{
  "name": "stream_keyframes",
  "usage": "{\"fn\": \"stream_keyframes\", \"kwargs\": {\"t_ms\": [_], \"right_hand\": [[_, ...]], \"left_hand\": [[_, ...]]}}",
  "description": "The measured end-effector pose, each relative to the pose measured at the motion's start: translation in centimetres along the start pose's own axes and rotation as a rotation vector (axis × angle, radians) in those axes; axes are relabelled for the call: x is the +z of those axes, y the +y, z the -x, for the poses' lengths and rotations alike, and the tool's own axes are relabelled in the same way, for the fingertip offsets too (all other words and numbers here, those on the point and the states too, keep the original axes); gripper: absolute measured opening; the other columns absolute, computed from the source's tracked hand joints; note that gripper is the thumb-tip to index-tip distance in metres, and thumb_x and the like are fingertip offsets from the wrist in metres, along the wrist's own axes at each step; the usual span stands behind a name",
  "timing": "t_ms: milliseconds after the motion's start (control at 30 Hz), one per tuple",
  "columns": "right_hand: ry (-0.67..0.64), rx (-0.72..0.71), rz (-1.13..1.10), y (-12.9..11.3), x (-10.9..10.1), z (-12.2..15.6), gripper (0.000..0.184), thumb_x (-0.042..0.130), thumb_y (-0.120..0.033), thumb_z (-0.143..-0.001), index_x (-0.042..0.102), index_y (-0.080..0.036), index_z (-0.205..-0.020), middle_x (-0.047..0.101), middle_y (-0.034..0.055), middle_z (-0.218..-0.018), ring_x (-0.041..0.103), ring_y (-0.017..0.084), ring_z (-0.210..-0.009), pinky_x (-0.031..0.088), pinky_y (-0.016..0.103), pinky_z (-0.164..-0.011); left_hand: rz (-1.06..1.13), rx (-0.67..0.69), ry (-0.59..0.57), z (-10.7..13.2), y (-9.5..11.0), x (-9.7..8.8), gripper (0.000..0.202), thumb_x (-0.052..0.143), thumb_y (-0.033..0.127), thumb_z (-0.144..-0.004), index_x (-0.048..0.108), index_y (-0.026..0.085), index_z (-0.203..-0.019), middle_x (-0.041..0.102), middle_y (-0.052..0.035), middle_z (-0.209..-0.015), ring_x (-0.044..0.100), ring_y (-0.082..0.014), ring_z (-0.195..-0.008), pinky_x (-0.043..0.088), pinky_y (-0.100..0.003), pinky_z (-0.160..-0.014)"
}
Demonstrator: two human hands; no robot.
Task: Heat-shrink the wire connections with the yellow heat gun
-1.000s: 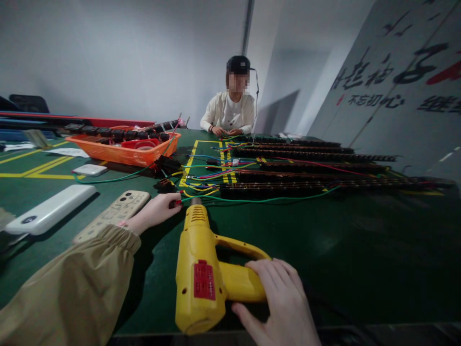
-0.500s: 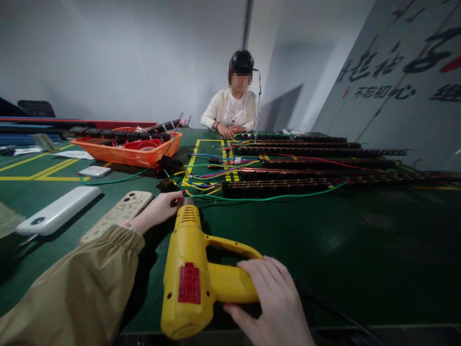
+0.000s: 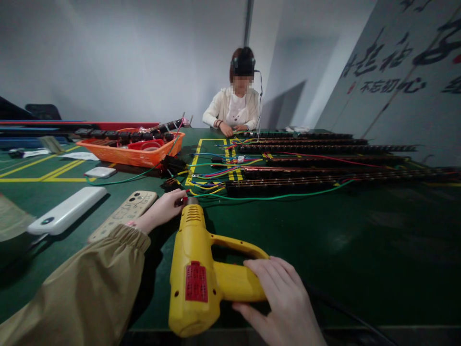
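Observation:
My right hand is closed around the handle of a yellow heat gun with a red vent at its rear. The gun's metal nozzle points away from me, close to my left fingertips. My left hand pinches the end of a green wire, where a bit of red shows at the fingertips. From there the wire runs right along a long black strip with copper rods. Yellow and blue wire ends lie just beyond my left hand.
An orange basket holding black parts stands at the back left. Nearer are a white power bank, a phone in a beige case and a small white box. Across the green table sits another person, hands by more strips.
The whole view has shifted slightly, so things sit a little further right. Both hands and the heat gun keep the same positions relative to each other.

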State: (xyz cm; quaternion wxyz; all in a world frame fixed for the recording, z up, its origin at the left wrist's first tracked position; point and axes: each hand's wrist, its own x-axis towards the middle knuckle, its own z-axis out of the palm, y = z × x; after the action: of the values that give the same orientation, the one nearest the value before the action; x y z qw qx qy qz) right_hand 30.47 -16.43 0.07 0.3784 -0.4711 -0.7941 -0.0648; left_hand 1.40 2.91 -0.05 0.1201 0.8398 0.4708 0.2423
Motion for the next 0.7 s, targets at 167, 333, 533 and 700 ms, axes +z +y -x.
{"fn": "stream_keyframes", "kwargs": {"t_ms": [167,333,533,700], "right_hand": [[0.026,0.007,0.003,-0.1,0.3,0.2,0.04,0.065,-0.05,-0.078,0.058,-0.021,-0.104,0.068,0.0002,-0.094,0.063,0.019,-0.088,0.041,0.036,-0.09],[0.002,-0.021,0.032,0.2,0.1,0.3,0.041,0.066,-0.05,-0.077,0.056,-0.021,-0.105,0.068,0.0006,-0.095,0.063,0.019,-0.088,0.039,0.035,-0.09],[-0.054,-0.097,0.22,2.2,-1.3,1.2,0.051,0.069,-0.049,-0.073,0.052,-0.018,-0.11,0.068,0.0028,-0.099,0.063,0.02,-0.089,0.038,0.035,-0.09],[-0.019,-0.062,0.331,4.5,-2.7,2.8,0.046,0.064,-0.048,-0.075,0.052,-0.019,-0.109,0.068,0.0031,-0.098,0.063,0.022,-0.088,0.039,0.037,-0.088]], "left_hand": [[0.017,0.015,-0.026,0.1,0.1,-0.1,0.02,0.044,0.024,-0.082,0.061,0.017,-0.089,0.052,-0.0032,-0.089,0.049,-0.0111,-0.065,0.04,-0.023,-0.061],[-0.013,0.023,-0.016,0.1,-0.1,-0.2,0.022,0.044,0.022,-0.081,0.062,0.017,-0.092,0.055,-0.004,-0.092,0.052,-0.0122,-0.069,0.041,-0.024,-0.064],[-0.018,0.038,0.004,0.1,-0.2,-0.1,0.024,0.045,0.029,-0.085,0.064,0.017,-0.093,0.056,-0.0051,-0.093,0.055,-0.014,-0.074,0.044,-0.025,-0.068],[-0.026,0.025,0.009,0.2,-0.2,0.0,0.027,0.046,0.036,-0.086,0.064,0.018,-0.095,0.057,-0.0047,-0.093,0.054,-0.0128,-0.069,0.044,-0.025,-0.065]]}}
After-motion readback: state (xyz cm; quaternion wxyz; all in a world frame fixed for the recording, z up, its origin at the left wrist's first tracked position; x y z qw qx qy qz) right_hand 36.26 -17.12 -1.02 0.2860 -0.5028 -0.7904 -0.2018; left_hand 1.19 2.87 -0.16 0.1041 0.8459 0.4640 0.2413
